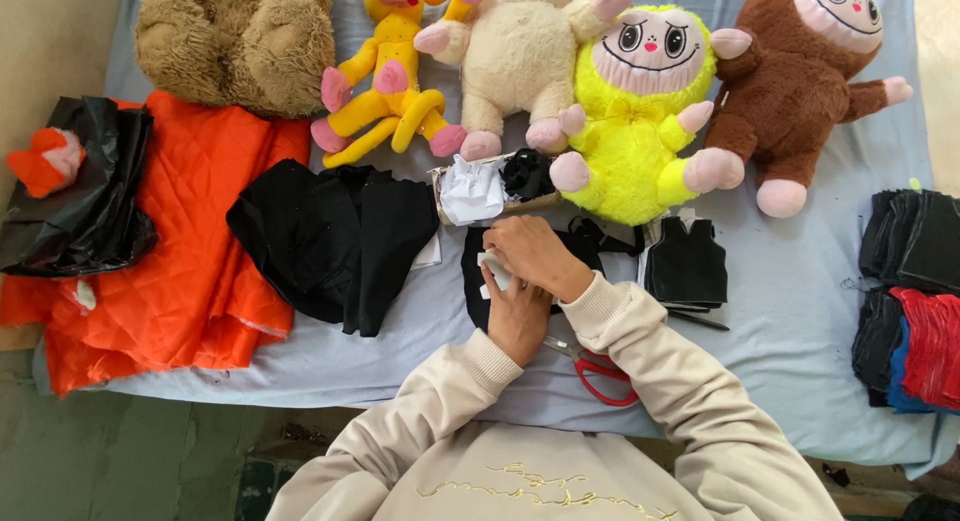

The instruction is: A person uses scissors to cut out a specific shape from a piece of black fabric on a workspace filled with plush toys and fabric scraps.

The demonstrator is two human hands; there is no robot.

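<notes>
My left hand [518,319] and my right hand [535,257] meet over a small black fabric piece [474,271] on the pale blue sheet [790,281]. Both hands pinch a small white piece of cloth [495,272] lying on that black piece. Just beyond my hands stands a small cardboard box [440,196] holding white cloth [472,190] and black scraps [527,173]. Red-handled scissors [598,366] lie under my right forearm.
Several plush toys line the far edge: a tan bear [240,43], a yellow figure [392,81], a cream one [520,56], a bright yellow one [640,121], a brown monkey [800,76]. Orange quilted fabric [190,241], black cloth [335,236], a small black vest [686,264], stacked fabrics [915,301].
</notes>
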